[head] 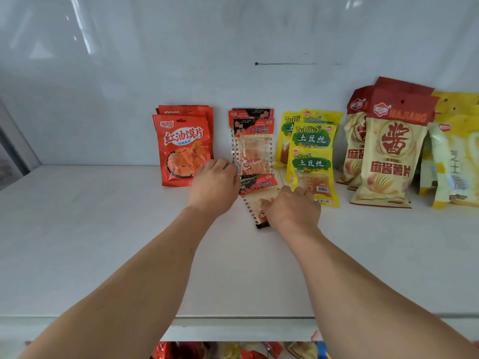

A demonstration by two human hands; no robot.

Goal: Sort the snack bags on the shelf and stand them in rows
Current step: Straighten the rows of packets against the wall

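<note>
Our right hand [293, 208] lies knuckles-up over a clear packet with a red-and-black header [259, 193], which lies flat on the white shelf [103, 229]; we cannot tell whether its fingers grip it. Our left hand [213, 183], at ten o'clock from the right, has its fingertips on the left edge of the upright packets of the same kind [254, 146]; whether it clasps them we cannot tell. At nine o'clock stand orange bags [181, 149]; at three o'clock yellow-green bags [311, 156], then beige bags with red tops [388, 151] and yellow bags [456, 156].
</note>
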